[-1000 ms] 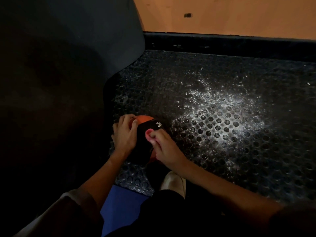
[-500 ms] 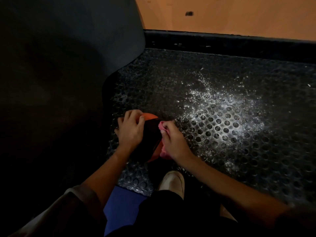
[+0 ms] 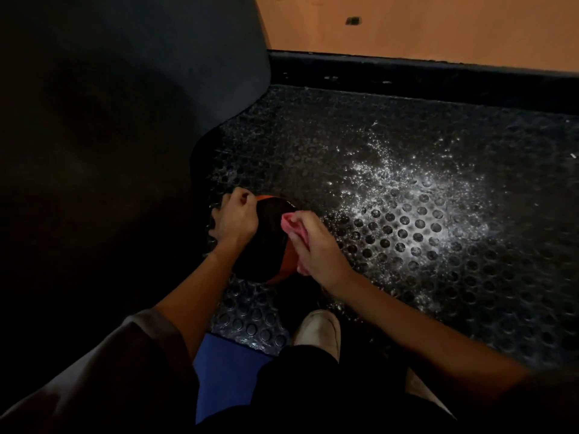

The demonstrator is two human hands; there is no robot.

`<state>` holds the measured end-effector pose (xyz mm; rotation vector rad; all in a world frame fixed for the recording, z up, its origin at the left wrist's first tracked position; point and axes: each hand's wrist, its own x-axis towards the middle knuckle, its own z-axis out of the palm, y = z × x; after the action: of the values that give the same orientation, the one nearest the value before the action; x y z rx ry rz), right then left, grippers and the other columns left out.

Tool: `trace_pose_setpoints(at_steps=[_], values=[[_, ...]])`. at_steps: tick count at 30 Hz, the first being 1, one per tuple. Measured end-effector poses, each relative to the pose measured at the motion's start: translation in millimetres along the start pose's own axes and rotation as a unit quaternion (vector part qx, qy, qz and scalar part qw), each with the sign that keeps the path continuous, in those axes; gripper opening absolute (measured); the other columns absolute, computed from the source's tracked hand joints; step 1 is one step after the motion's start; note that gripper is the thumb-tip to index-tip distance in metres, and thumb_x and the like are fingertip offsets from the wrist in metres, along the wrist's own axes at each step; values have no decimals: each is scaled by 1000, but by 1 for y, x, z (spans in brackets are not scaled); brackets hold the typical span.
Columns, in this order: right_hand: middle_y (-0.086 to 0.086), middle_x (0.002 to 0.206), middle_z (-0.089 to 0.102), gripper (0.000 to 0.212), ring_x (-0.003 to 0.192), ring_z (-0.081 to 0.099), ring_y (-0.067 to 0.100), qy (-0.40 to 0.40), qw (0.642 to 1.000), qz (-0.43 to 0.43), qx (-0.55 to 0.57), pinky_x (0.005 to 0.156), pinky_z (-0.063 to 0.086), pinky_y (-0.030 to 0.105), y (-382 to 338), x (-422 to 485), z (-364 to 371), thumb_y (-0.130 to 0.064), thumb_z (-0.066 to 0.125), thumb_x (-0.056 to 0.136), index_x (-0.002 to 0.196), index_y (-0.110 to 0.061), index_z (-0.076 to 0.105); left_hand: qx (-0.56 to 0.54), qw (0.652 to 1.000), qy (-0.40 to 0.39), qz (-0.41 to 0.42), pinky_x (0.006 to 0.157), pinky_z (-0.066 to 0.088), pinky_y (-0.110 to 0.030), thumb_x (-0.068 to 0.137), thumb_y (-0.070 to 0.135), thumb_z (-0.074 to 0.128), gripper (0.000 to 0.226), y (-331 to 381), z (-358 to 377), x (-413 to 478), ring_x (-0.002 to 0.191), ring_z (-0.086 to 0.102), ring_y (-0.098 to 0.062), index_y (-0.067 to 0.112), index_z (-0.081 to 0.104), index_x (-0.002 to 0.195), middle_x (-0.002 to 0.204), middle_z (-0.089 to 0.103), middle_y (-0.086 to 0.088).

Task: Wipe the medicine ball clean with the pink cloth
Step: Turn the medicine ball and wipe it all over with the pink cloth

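Seen from the head camera, the medicine ball (image 3: pixel 266 242) sits on the studded black mat (image 3: pixel 407 277), just ahead of a pale shoe (image 3: pixel 319 330). The left hand (image 3: pixel 236 220) curls round its left side. The right hand (image 3: pixel 319 249) clutches the pink cloth (image 3: pixel 291 225) against its right side.

Ball (image 3: pixel 266 242): matt black with orange, smooth. Cloth (image 3: pixel 293 225): soft pink fabric, crumpled. Floor mat (image 3: pixel 407 245): black studded rubber, glossy, dusted with white powder. Wall (image 3: pixel 438 26): smooth, matt.
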<state>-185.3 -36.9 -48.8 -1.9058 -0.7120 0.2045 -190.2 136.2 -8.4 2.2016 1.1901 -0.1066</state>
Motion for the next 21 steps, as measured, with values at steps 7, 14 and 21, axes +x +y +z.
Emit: trace_pose_setpoints(at_steps=[7,14,21], values=[[13,103,56,25,89,48,19,-102,985,-111,-86,71,43,30,2,-19,13,-19,46,92,114,-8,51,-21,999,-5,40,107,27,-58,97,42,37,26,-10,-3,1,128,37,-31,35,57,112,135,48,2],[-3,99,54,7,75,55,0,36,997,57,43,64,45,21,3,-1,-26,-12,54,96,103,-12,53,11,966,-35,257,99,37,-55,87,53,35,26,-31,0,-5,115,50,-22,46,55,102,119,55,15],[2,104,56,18,88,53,8,51,994,96,32,73,37,6,-8,26,-36,-16,61,92,109,-12,63,13,985,56,162,102,28,-53,100,44,32,36,-39,12,-41,128,35,-24,26,52,125,135,47,5]])
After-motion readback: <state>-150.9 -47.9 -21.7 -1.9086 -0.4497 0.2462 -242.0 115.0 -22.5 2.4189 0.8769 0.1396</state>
